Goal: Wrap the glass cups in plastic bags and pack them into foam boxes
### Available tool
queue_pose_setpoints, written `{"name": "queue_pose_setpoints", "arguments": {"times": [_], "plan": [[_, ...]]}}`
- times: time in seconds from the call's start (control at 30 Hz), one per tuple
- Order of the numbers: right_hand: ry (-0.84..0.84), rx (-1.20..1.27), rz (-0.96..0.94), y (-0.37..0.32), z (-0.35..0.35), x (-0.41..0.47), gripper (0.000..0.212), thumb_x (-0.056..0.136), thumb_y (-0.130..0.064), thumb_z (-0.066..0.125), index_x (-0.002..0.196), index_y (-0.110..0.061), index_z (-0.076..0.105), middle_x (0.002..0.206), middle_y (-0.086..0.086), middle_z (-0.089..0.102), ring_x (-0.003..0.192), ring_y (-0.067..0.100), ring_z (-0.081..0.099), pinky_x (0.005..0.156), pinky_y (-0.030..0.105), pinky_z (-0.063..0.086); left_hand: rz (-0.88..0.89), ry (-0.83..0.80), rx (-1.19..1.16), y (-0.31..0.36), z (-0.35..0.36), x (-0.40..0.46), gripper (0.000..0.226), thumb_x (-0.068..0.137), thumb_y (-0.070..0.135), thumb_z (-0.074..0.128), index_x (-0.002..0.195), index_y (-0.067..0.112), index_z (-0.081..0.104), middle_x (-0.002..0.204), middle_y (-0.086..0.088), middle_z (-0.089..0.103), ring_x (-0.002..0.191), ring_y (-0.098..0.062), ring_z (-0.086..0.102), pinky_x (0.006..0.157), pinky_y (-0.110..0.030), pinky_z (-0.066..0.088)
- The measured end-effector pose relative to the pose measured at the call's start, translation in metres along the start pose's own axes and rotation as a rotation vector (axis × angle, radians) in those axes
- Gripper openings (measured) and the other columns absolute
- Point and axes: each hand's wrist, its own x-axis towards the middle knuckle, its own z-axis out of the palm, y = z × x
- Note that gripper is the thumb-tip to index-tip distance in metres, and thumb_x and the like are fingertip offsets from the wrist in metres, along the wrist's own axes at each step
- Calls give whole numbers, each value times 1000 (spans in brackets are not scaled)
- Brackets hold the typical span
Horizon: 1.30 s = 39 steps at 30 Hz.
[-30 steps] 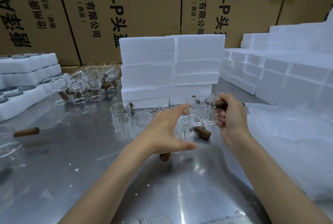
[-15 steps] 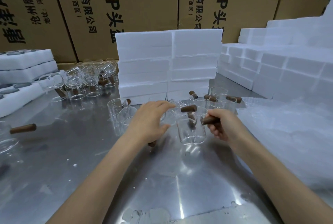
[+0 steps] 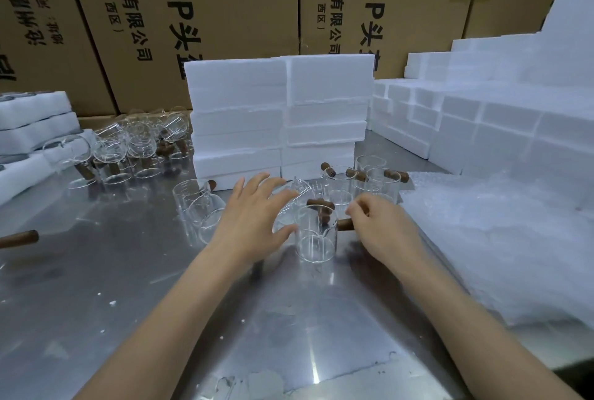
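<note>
Glass cup (image 3: 316, 235) stands upright on desk (image 3: 135, 287), in front of foam box stack (image 3: 276, 116), unwrapped. Right hand (image 3: 382, 226) grips its wooden handle (image 3: 344, 223); left hand (image 3: 254, 219) spread, empty, beside cup. Bags (image 3: 501, 239) right of stack. Wrapping, packing outstanding.

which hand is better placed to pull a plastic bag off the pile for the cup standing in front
Probably the left hand: it hovers open beside the glass cup, holding nothing. The right hand is nearer the plastic bags, but its fingers grip the cup's wooden handle.
</note>
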Motion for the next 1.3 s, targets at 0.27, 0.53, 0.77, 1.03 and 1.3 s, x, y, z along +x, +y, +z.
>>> {"name": "queue_pose_setpoints", "arguments": {"times": [0.27,0.53,0.77,1.03,1.3], "plan": [[271,-500,95,9,-70,28,42,86,-36,57,122,-14,53,124,12,50,117,32,37,88,41,35,110,92,-29,5,-6,0,50,81,43,71,127,28,59,143,0,44,140,-27,28,116,-48,11],[159,-353,293,38,-74,30,15,89,-15,46,85,-10,60,77,11,56,75,31,48,62,29,35,249,172,-16,17,-11,-1,27,63,21,89,87,26,77,116,-5,66,118,-39,55,102,-61,33],[681,-126,8,7,-106,34,18,92,-26,55,99,-16,68,106,11,54,92,29,53,67,30,32,265,369,-84,18,-8,1,22,69,13,85,87,21,76,104,-5,69,107,-37,61,98,-60,37],[505,551,-356,-75,-125,29,17,86,-28,62,76,-24,49,69,-8,49,63,7,47,57,33,49,32,328,-757,36,-33,-4,60,76,68,52,125,34,55,119,21,59,115,3,52,98,-13,36],[-164,753,-349,-118,-88,20,29,87,-40,64,100,-18,51,84,-6,72,72,3,69,66,20,55,-174,351,-1431,44,-36,2,48,72,26,72,118,21,58,114,1,70,108,-18,66,90,-34,51]]}}
